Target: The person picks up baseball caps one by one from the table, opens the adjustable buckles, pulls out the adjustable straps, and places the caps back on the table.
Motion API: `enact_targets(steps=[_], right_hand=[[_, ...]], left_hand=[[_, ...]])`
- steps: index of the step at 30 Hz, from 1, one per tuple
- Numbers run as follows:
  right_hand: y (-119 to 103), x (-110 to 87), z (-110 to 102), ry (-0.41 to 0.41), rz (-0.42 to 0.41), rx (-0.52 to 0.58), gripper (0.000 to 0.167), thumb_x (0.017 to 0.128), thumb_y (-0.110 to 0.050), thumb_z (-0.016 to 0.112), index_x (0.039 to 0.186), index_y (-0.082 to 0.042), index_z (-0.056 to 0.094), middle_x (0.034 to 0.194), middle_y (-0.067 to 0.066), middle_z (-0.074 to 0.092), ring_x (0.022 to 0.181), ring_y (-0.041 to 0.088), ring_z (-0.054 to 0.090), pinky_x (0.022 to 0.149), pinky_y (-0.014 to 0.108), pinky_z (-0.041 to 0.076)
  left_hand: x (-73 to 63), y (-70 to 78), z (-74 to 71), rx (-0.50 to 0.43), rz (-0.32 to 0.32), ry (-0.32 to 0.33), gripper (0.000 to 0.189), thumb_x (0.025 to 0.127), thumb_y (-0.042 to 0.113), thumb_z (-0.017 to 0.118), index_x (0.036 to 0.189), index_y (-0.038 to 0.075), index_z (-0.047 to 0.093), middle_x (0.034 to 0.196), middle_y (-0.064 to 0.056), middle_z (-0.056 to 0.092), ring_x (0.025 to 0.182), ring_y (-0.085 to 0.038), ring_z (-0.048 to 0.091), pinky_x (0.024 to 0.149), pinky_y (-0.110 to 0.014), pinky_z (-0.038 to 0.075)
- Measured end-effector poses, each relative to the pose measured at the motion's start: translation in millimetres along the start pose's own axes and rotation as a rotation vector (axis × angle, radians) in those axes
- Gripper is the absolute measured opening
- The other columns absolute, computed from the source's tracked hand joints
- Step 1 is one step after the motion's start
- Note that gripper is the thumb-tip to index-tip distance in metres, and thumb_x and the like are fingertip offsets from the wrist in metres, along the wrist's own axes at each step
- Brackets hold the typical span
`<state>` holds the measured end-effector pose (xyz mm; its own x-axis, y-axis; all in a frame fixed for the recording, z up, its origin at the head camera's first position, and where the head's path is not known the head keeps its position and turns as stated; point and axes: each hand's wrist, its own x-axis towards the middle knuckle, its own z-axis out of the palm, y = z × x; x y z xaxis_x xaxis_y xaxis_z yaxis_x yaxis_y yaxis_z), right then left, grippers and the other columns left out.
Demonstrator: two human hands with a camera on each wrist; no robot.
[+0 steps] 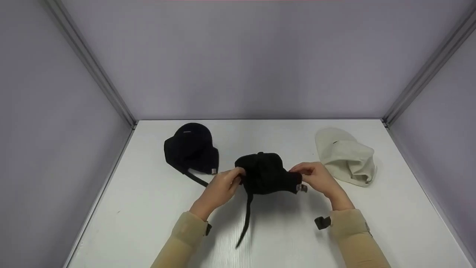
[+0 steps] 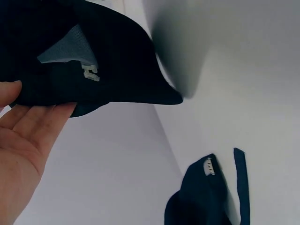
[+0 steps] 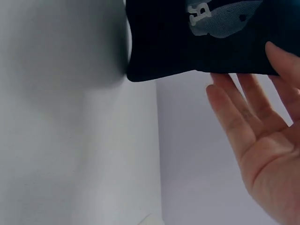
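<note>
A black cap is held up over the white table between both hands, a loose strap hanging from its left side and a metal buckle at its right end. My left hand pinches the left side, thumb on one face and fingers behind in the left wrist view. With thumb and fingers, my right hand pinches the right side near the buckle. Both wrist views show the cap's dark fabric, a pale mesh patch and a light letter-shaped mark. Its brim touches or nearly meets the tabletop.
A dark cap with its strap trailing lies at the back left of the white table. At the back right lies a cream cap, close beyond the right hand. Grey panels enclose the back and sides.
</note>
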<state>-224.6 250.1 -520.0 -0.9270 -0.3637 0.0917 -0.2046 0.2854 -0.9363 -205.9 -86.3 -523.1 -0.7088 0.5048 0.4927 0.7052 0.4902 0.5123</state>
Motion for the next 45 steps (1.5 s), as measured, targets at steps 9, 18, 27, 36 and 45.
enact_targets(steps=[9,18,27,36,45], right_hand=[[17.2,16.4,6.9,0.011,0.017,-0.194,0.015,0.089,0.0,0.068,0.103,-0.001,0.074,0.103,0.01,0.071,0.099,0.026,0.066,0.089,0.039,0.048],[22.4,37.1,14.5,0.052,0.035,-0.306,0.014,0.089,0.002,0.068,0.1,-0.004,0.075,0.104,0.013,0.066,0.101,0.037,0.066,0.086,0.048,0.052],[29.8,53.1,22.6,0.037,0.161,-0.395,0.017,0.087,0.004,0.067,0.099,-0.003,0.076,0.107,0.016,0.068,0.092,0.03,0.068,0.071,0.037,0.053],[41.2,60.0,32.5,0.045,0.192,-0.392,0.014,0.085,0.007,0.067,0.095,0.001,0.075,0.097,0.013,0.072,0.092,0.027,0.066,0.083,0.041,0.051],[43.4,55.6,37.8,-0.007,0.199,-0.407,0.019,0.091,-0.001,0.06,0.105,0.002,0.072,0.112,0.02,0.065,0.102,0.033,0.063,0.083,0.043,0.051]], left_hand=[[1.3,-20.4,7.8,0.119,-0.078,-0.012,0.018,0.096,-0.001,0.057,0.108,0.01,0.063,0.094,-0.004,0.071,0.068,-0.012,0.058,0.063,-0.031,0.051],[10.1,-39.1,13.6,0.201,-0.085,-0.002,0.022,0.091,-0.005,0.059,0.107,0.01,0.063,0.086,-0.005,0.069,0.067,-0.017,0.06,0.06,-0.034,0.051],[13.9,-52.0,22.6,0.281,-0.131,-0.055,0.021,0.09,-0.006,0.06,0.106,0.009,0.063,0.087,-0.007,0.069,0.074,-0.021,0.065,0.063,-0.036,0.053],[8.7,-53.0,27.0,0.337,-0.227,-0.167,0.045,0.087,-0.007,0.063,0.13,0.003,0.057,0.112,-0.016,0.068,0.089,-0.03,0.068,0.077,-0.041,0.054],[1.0,-53.2,31.0,0.301,-0.255,-0.217,0.037,0.091,-0.001,0.062,0.127,-0.002,0.059,0.118,-0.017,0.065,0.104,-0.033,0.064,0.088,-0.043,0.051]])
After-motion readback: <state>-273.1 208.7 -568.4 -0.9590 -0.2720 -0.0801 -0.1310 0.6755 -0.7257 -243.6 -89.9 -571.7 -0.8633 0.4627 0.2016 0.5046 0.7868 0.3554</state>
